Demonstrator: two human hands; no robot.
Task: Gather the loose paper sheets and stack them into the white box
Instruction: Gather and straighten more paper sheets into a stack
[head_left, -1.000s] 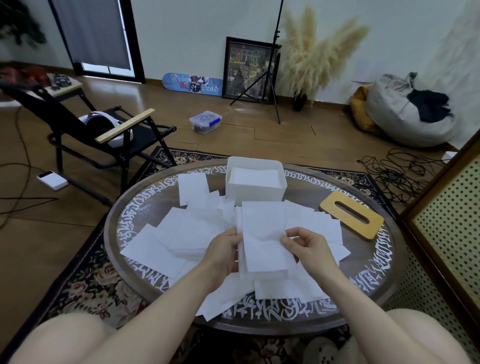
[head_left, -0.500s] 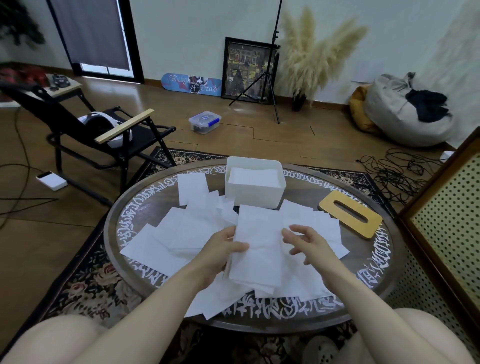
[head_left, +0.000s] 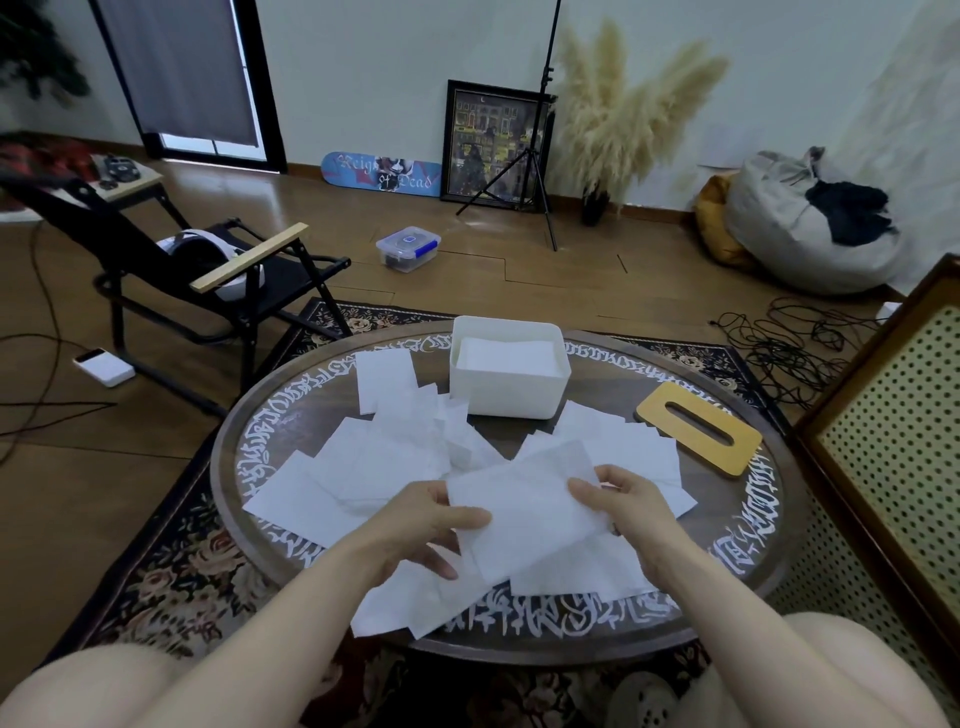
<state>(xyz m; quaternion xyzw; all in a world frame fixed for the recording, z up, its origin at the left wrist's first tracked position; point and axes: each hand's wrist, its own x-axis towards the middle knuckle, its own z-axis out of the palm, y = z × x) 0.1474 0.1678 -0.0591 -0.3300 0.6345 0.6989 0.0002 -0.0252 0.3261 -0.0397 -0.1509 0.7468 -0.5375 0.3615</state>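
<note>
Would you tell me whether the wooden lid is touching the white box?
Apart. The head view shows bare dark tabletop between the white box and the wooden lid, which lies flat to the box's right.

I read the loose sheets (head_left: 363, 467) as thin matt white paper, faintly crinkled. The white box (head_left: 506, 387) looks like smooth matt plastic. The table (head_left: 613, 631) shows dark glossy wood with white painted lettering. The lid (head_left: 698, 428) appears to be light, smooth wood.

Legible text: one item.
Blue skateboard deck (head_left: 382, 173) leaning against the wall reads "Reign of Dead"; white script on the round table rim (head_left: 249, 457) is illegible.
</note>
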